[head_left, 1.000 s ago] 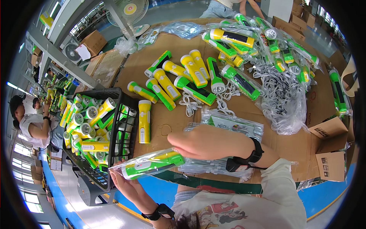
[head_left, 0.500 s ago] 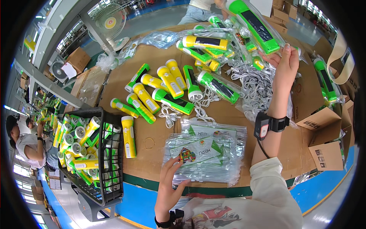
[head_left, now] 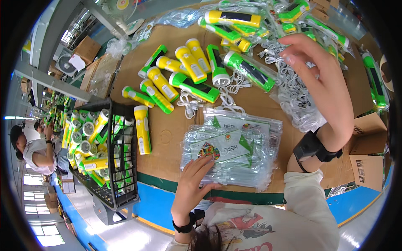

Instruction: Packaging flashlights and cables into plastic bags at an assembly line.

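My left hand (head_left: 193, 180) lies with fingers stretched on a stack of clear plastic bags (head_left: 261, 138) that have printed cards inside, at the table's near edge. My right hand (head_left: 316, 62) is raised over a heap of coiled white cables (head_left: 297, 98); its fingers are bent but apart, and I see nothing between them. Beyond it lie bagged green and yellow flashlights (head_left: 232, 17). One bagged green flashlight (head_left: 250, 71) rests left of the cables. Several loose flashlights (head_left: 190, 65) are spread over the table's middle, with small cable coils (head_left: 189, 103) beside them.
A black basket (head_left: 111, 154) full of flashlights stands at the table's left edge. Open cardboard boxes (head_left: 368, 167) are at the right. A metal frame (head_left: 54, 83) rises at the left, a fan (head_left: 66, 65) beyond it. Another person (head_left: 37, 152) works at far left.
My right hand has let go of the bagged green flashlight over the far pile and drawn back above the cables. My left hand stays on the bags. The whole view has shifted a little.
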Demonstrator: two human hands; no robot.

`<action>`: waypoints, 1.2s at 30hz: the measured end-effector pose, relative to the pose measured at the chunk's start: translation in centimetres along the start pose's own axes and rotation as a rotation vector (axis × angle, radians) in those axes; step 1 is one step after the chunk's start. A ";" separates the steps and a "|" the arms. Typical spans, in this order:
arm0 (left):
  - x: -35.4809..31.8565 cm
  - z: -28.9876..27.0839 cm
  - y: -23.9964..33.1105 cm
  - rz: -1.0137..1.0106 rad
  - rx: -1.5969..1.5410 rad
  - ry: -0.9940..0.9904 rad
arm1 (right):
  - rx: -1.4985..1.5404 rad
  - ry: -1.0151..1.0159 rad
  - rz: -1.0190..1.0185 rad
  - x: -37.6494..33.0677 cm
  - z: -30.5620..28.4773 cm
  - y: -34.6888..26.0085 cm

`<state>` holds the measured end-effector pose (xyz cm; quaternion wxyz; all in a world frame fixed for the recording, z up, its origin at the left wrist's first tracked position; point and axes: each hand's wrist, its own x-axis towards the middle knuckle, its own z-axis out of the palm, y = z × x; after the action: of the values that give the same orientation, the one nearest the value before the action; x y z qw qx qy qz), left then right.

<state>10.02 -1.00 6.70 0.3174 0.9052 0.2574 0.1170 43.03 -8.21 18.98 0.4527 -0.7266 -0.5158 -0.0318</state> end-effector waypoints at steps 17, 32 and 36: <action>-1.8 1.7 -0.6 0.112 -0.065 0.176 | -0.403 -0.747 -0.736 -10.4 12.7 -1.4; -2.8 0.5 -1.0 0.075 -0.135 0.329 | -0.310 -0.610 -0.851 -9.1 11.7 -1.0; -4.6 0.0 0.1 0.077 -0.122 0.812 | -0.306 -0.403 -0.726 -4.0 8.2 -5.7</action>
<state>6.17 -3.53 6.57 0.2386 0.7739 0.3203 0.4914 33.32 -5.13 15.67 0.1896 -0.5489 -0.8049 -0.1223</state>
